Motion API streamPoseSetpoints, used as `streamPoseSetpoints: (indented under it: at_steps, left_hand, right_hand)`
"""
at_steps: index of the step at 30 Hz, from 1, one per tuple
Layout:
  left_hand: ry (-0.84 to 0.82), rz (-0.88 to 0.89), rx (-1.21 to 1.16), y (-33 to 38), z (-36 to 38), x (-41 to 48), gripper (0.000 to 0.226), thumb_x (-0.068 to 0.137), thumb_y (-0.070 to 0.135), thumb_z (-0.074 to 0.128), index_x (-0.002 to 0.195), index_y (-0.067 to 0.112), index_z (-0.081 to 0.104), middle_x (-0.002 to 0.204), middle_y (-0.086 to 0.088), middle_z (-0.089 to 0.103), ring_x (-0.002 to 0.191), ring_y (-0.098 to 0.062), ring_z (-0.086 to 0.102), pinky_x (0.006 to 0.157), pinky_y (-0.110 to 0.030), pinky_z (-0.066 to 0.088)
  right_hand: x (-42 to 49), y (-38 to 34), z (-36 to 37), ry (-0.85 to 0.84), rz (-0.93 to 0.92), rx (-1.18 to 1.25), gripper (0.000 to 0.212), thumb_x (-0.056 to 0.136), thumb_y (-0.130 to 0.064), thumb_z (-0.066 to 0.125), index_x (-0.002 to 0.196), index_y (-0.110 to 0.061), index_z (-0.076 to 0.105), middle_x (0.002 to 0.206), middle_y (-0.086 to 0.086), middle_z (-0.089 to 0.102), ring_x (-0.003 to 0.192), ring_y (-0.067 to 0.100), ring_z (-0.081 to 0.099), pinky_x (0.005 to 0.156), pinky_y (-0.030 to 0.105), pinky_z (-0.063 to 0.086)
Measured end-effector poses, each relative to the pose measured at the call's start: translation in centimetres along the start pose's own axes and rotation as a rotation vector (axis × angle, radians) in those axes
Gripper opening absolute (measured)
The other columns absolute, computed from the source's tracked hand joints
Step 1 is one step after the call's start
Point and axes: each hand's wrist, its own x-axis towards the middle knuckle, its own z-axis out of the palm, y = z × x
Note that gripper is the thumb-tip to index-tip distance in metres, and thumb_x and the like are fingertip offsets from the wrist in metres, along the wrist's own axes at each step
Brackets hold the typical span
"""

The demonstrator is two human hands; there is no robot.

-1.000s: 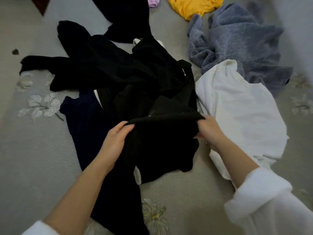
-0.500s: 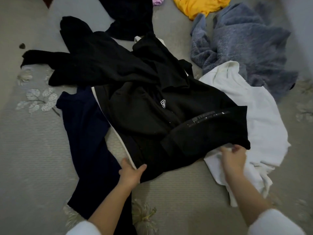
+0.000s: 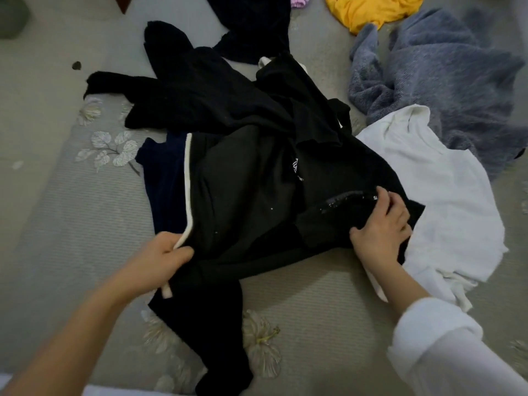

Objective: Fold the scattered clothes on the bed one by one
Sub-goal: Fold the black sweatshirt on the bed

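Observation:
A black garment with a white side stripe (image 3: 251, 195) lies spread in the middle of the bed, over a navy piece (image 3: 163, 172) and the edge of a white shirt (image 3: 437, 178). My left hand (image 3: 163, 255) grips its near left edge at the white stripe. My right hand (image 3: 380, 227) holds its near right corner, fingers curled into the cloth beside a line of small print. Another black garment (image 3: 200, 92) lies behind it, with sleeves stretched to the left.
A grey fleece (image 3: 445, 67) is heaped at the back right, a yellow cloth (image 3: 368, 10) and a pink scrap (image 3: 300, 0) at the far edge, and a dark garment (image 3: 254, 24) at the back centre. The grey bedcover (image 3: 71, 224) carries leaf prints.
The black garment, held up bunched a second ago, now lies spread flat. Both hands drew toward me and apart, and my right hand has moved up onto the right corner.

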Motion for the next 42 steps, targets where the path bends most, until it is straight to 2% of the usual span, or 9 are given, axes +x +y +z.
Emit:
streamPoseSetpoints:
  at_steps: [5,9,14,19,21,29,33,38,42]
  left_hand:
    - [0.282,-0.246,-0.012,-4.9,-9.3,-4.5,0.011,0.053,0.023,0.053,0.049,0.014,0.058,0.043,-0.005,0.05,0.043,-0.021,0.05,0.048,-0.029,0.044]
    - [0.613,-0.51,-0.053,-16.7,-18.0,-3.7,0.044,0.068,0.028,0.053,0.106,0.008,0.06,0.096,-0.033,0.064,0.085,-0.048,0.064,0.075,-0.068,0.051]
    - [0.936,-0.55,0.188,-14.2,-12.9,-1.0,0.058,0.081,0.023,0.059,0.136,0.016,0.041,0.133,-0.03,0.044,0.122,-0.046,0.041,0.101,-0.06,0.038]
    - [0.438,-0.194,0.286,-7.0,2.2,3.7,0.061,0.089,0.03,0.059,0.145,0.02,0.035,0.152,-0.008,0.025,0.138,-0.029,0.02,0.109,-0.047,0.026]
    - [0.332,-0.066,0.258,-5.0,6.4,5.0,0.057,0.093,0.036,0.052,0.145,0.023,0.033,0.155,0.0,0.02,0.141,-0.019,0.012,0.114,-0.043,0.017]
    - [0.124,-0.103,-0.406,-0.4,7.3,8.1,0.059,0.085,0.052,0.061,0.136,0.026,0.049,0.127,0.008,0.05,0.113,-0.001,0.049,0.097,-0.021,0.041]
    - [0.095,-0.029,-0.22,-2.1,5.8,7.2,0.008,0.084,0.013,0.064,0.085,0.008,0.069,0.066,-0.006,0.062,0.057,-0.006,0.05,0.059,-0.03,0.044]
    - [-0.003,-0.023,-0.281,-3.5,2.5,4.6,0.028,0.089,0.0,0.05,0.097,0.017,0.07,0.072,-0.008,0.069,0.055,-0.011,0.056,0.054,-0.026,0.043]
    - [-0.17,0.047,-0.241,-2.6,0.6,1.2,0.027,0.087,-0.004,0.041,0.094,0.005,0.066,0.066,-0.009,0.06,0.054,-0.009,0.05,0.051,-0.023,0.038]
  right_hand:
    - [-3.9,-2.7,-0.2,-0.671,-0.231,-0.119,0.088,0.075,-0.036,0.074,0.147,-0.043,0.023,0.154,-0.001,0.027,0.143,0.024,0.018,0.111,0.05,0.021]
    - [-6.9,-5.3,1.5,-1.086,-0.209,0.025,0.056,0.083,-0.039,0.069,0.136,-0.033,0.05,0.129,0.001,0.058,0.12,0.017,0.053,0.098,0.027,0.04]
    - [-6.6,-7.9,4.6,-0.707,-0.045,0.167,0.057,0.086,-0.023,0.067,0.137,-0.011,0.044,0.13,0.011,0.051,0.117,0.025,0.053,0.094,0.03,0.043]
    - [-4.3,-9.1,6.0,-0.435,0.215,0.301,0.077,0.083,-0.023,0.072,0.145,-0.006,0.029,0.139,0.019,0.038,0.129,0.036,0.04,0.106,0.045,0.036]
    - [-3.5,-9.7,6.1,-0.499,0.22,0.371,0.05,0.089,-0.021,0.065,0.136,-0.011,0.047,0.123,0.014,0.057,0.12,0.032,0.052,0.096,0.037,0.045]
    - [-6.6,-13.0,2.3,-1.245,-0.273,0.618,0.039,0.094,-0.005,0.055,0.069,-0.031,0.069,0.068,-0.013,0.065,0.067,-0.001,0.059,0.069,0.018,0.045]
    - [-8.4,-11.9,2.1,-1.539,-0.286,0.415,0.037,0.095,0.001,0.05,0.124,-0.019,0.062,0.108,-0.007,0.065,0.097,-0.004,0.059,0.09,0.016,0.044]
    - [-5.6,-10.5,0.4,-0.684,-0.028,0.473,0.034,0.085,0.01,0.053,0.1,-0.018,0.064,0.086,0.003,0.068,0.087,0.016,0.066,0.089,0.036,0.052]
    - [-3.7,-12.2,-1.3,-0.412,-0.402,0.267,0.084,0.072,-0.012,0.075,0.143,-0.033,0.034,0.137,-0.003,0.044,0.127,0.018,0.04,0.102,0.034,0.035]
